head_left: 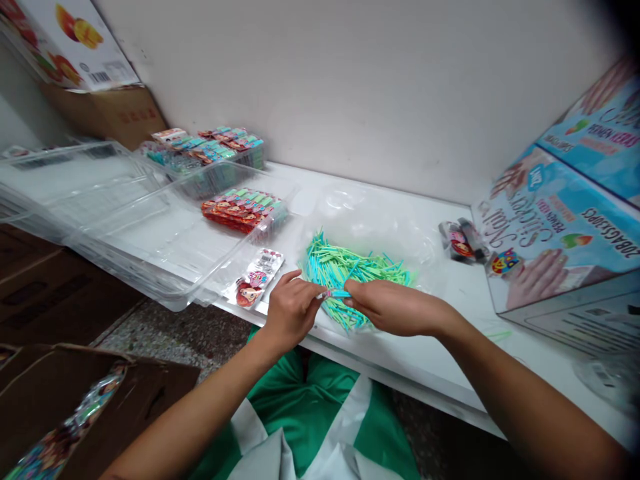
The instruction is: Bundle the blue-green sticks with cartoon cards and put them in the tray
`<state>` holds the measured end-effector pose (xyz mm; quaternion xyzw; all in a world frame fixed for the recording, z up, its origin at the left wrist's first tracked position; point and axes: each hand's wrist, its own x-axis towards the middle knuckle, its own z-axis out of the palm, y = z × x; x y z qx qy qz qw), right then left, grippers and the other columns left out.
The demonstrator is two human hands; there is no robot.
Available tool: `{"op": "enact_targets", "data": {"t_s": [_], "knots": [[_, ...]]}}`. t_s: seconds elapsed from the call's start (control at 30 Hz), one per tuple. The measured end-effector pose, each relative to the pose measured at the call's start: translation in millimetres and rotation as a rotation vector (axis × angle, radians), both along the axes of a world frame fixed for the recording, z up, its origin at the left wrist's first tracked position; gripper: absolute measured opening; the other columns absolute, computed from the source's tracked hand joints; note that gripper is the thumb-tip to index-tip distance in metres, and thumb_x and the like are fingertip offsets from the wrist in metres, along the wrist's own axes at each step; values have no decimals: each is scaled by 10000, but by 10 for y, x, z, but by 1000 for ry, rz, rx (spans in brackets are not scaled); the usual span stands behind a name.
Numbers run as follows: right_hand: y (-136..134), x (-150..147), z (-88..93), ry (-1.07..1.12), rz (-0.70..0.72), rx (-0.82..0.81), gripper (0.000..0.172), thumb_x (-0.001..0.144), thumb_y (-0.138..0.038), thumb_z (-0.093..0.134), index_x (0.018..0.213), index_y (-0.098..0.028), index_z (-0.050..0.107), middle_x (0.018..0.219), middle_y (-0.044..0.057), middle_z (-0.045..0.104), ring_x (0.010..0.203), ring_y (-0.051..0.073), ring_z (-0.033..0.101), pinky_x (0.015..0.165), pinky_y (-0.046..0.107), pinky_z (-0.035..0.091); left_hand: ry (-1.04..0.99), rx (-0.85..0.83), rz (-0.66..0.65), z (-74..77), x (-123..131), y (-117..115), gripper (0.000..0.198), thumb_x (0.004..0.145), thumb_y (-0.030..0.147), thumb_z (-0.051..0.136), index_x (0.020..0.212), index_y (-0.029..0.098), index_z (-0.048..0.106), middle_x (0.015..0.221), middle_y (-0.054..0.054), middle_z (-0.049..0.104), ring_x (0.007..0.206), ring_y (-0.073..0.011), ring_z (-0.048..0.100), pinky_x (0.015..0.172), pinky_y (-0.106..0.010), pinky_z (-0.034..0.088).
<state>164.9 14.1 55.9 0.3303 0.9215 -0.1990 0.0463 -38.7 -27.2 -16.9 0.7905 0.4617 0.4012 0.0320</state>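
Two hands meeting at the near edge of the white table point(400, 360), each pinching one end of a single blue stick point(339, 293). Left hand point(290, 310) at nine o'clock of it, right hand point(395, 308) at three, fingertips pressed together on the ends. Long axis running nine to three, level between the grips. Just behind, at twelve o'clock, the loose pile of green and blue sticks point(350, 267), nearer the right hand. Further off at ten o'clock, a clear plastic tray point(150, 233).

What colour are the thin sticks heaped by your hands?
The sticks are a mix of turquoise blue and light green, seen in the head view.
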Motion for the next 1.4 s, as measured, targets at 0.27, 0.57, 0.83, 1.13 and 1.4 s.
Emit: {"op": "enact_targets", "data": {"t_s": [0.27,0.57,0.83,1.13,1.4], "knots": [[-50,-108,-91,6,-51,43,448,795,-125,484,1242,-138,451,832,118,677,667,226,607,513,272,321,290,-107,-52,61,93,-60,246,871,186,423,1055,189,585,864,-92,675,805,-209,616,837,-390,430],[125,31,51,154,-50,-173,265,886,-434,444,923,-200,562,732,25,601,644,156,531,558,247,337,-495,-803,-231,139,153,-184,241,885,366,436,824,171,563,688,-14,579,584,-121,541,546,-223,402],[81,-107,-117,85,-22,-154,304,930,-442,328,837,-194,476,642,-1,511,559,125,443,523,241,290,-1002,-1247,-405,18,197,-178,327,720,404,672,921,159,595,715,-38,646,609,-143,610,618,-276,491],[65,-157,-245,296,-194,-268,497,927,-564,159,843,-218,506,788,20,571,732,172,533,678,308,384,-1057,-1252,-368,-8,259,-158,320,720,400,681,831,138,533,682,-16,622,538,-125,614,506,-224,479],[327,-33,-298,404,-456,207,419,889,-518,382,1072,-195,577,1012,112,594,947,252,535,830,389,386,-1203,-1202,-283,-50,341,-86,325,699,377,705,816,125,537,670,-14,626,507,-113,582,519,-251,492]]}}
